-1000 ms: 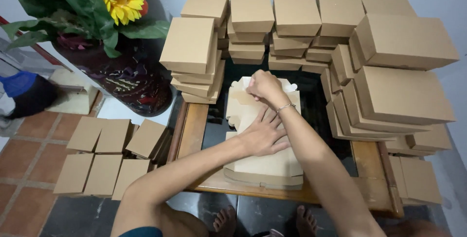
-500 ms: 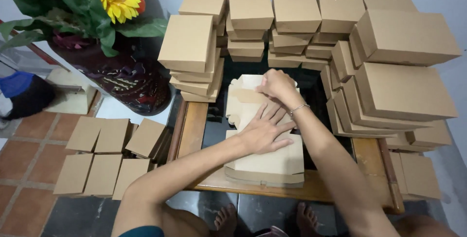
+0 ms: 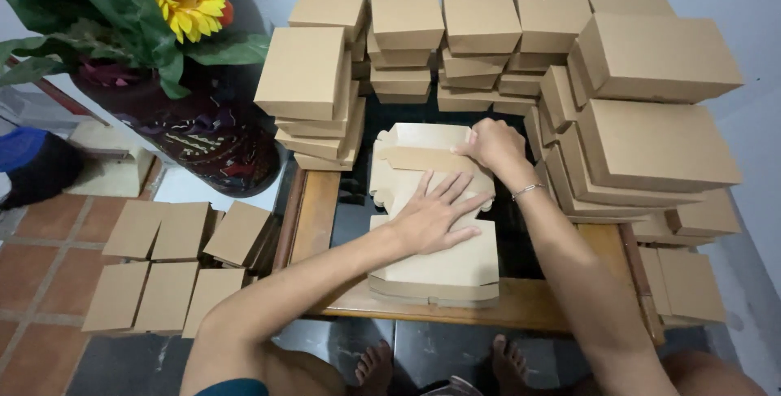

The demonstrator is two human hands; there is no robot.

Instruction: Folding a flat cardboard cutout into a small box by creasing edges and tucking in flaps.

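A stack of flat, unfolded brown cardboard box blanks lies on a small wooden-framed table with a dark top. My left hand lies flat, fingers spread, on the middle of the top blank. My right hand grips the far right edge of that blank, where a flap is bent upward. A thin bracelet sits on my right wrist.
Stacks of folded brown boxes crowd the back and right of the table, with another stack at the left. More boxes lie on the tiled floor at left. A dark vase with flowers stands left. My bare feet show below.
My right hand has slid from the far middle of the blank to its far right edge. The left hand has stayed pressed flat on the blank.
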